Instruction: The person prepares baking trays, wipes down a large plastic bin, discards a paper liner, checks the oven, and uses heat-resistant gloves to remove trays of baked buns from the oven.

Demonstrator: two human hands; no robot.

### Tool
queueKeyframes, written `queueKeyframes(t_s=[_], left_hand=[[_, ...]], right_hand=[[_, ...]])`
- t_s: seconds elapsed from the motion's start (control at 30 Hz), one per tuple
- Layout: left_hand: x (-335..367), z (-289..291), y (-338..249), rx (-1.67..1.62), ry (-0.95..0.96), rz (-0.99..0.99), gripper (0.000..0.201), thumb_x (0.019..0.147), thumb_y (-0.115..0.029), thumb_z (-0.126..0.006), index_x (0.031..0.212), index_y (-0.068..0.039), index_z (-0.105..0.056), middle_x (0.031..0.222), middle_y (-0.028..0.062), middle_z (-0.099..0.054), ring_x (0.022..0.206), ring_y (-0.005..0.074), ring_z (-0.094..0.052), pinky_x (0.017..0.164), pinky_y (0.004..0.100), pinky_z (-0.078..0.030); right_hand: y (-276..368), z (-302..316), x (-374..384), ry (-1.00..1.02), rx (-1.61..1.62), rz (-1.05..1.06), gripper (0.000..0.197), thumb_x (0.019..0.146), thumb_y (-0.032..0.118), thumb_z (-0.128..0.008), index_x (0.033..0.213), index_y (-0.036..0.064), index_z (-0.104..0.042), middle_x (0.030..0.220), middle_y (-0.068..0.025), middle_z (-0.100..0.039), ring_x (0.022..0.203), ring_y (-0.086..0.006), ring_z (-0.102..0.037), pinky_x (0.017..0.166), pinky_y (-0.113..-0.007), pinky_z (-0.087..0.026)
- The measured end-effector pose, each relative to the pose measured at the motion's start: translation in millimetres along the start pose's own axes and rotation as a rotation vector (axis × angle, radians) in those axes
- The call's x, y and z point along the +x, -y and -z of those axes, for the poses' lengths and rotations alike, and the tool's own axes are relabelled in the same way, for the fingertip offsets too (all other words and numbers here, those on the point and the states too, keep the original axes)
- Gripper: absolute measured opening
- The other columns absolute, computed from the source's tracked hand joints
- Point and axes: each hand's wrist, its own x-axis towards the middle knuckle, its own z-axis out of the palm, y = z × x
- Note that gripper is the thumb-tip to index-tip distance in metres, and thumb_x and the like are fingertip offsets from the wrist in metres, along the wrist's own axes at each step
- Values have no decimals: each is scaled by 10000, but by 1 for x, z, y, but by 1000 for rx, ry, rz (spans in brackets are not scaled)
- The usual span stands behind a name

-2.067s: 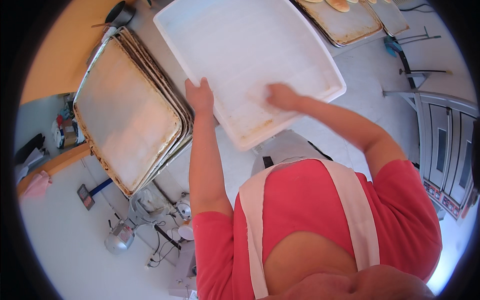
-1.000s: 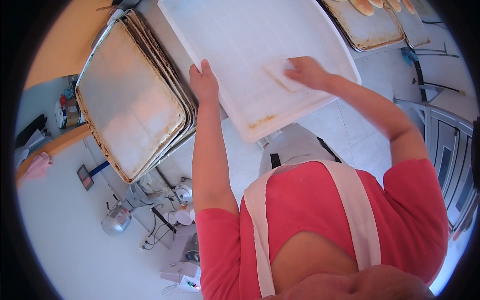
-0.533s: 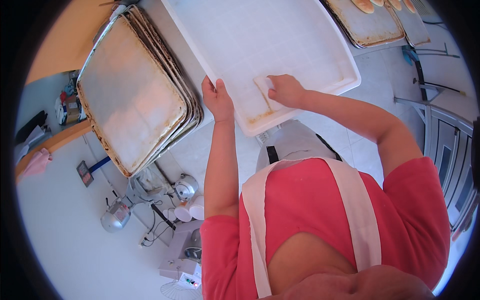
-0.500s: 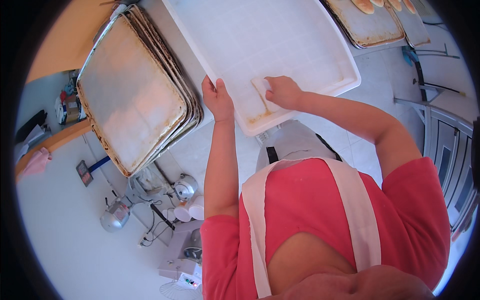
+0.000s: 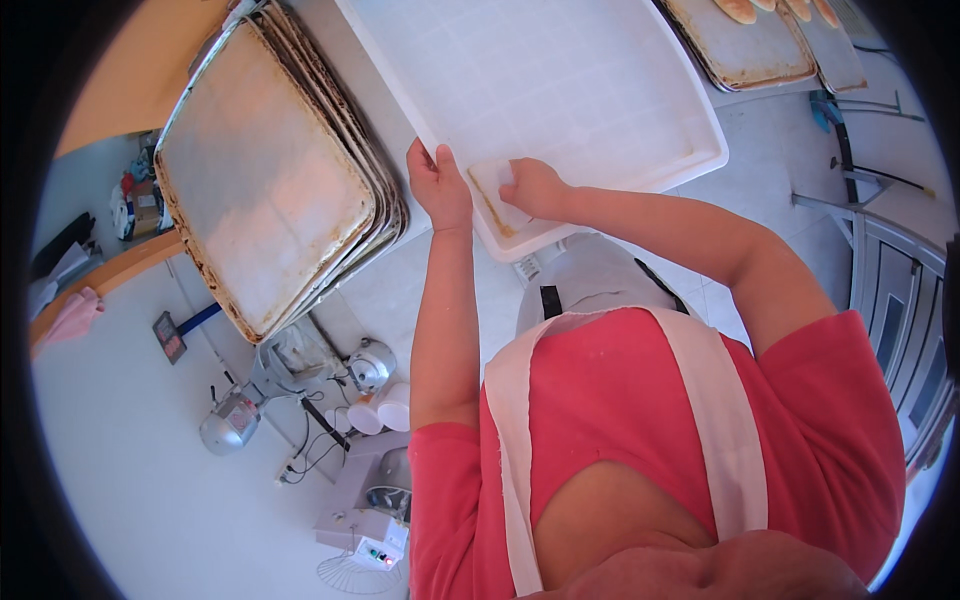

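A large white shallow plastic tray [image 5: 560, 85] lies in front of me, its near end close to my body. My left hand [image 5: 440, 187] is closed round the tray's left rim, thumb on top. Inside the near left corner, my right hand [image 5: 536, 189] is closed on a flat white scraper [image 5: 491, 180], pressed to the tray floor. A strip of yellowish-brown crumbs [image 5: 503, 226] runs along the scraper's edge, near the corner. My fingers hide part of the scraper.
To the left stands a stack of worn metal baking trays [image 5: 270, 180]. At the upper right, more baking trays [image 5: 745, 50] bear several bread rolls [image 5: 737, 10]. Below left are a silver machine [image 5: 232, 422] and white tubs [image 5: 393, 407]; a metal cabinet [image 5: 895, 300] stands at the right.
My right hand has drawn the scraper left, toward the tray's left rim, and the crumbs now lie closer to the corner. The left hand keeps its hold on the rim.
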Motion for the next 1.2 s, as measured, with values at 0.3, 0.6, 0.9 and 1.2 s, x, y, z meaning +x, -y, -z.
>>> queueKeyframes(t_s=[0.3,0.6,0.9,1.2], left_hand=[[1,3,3,53,21,0,276,795,-76,-428,1040,46,-394,971,93,-479,881,143,-464,793,257,-359],[1,4,3,70,40,-4,287,802,-100,-435,1048,40,-387,985,99,-478,887,148,-463,794,257,-360],[0,7,-4,-31,69,117,329,834,-153,-393,1106,24,-341,1045,101,-445,944,144,-429,825,262,-338],[-27,48,-54,-124,11,209,450,845,-345,-296,1136,-4,-333,1117,114,-403,1061,212,-375,927,326,-244]], right_hand=[[-9,4,11,218,677,-379,269,740,77,-531,998,8,-499,954,-110,-528,844,-223,-535,700,-369,-455],[-14,9,12,324,823,-366,287,749,62,-525,1025,9,-468,986,-118,-507,871,-243,-527,686,-388,-474],[-11,14,9,399,934,-382,306,752,51,-521,1046,12,-445,1001,-113,-503,891,-238,-520,719,-381,-471],[0,24,-6,491,1146,-185,339,728,66,-562,1037,-5,-442,1000,-106,-506,909,-200,-513,800,-339,-425]])
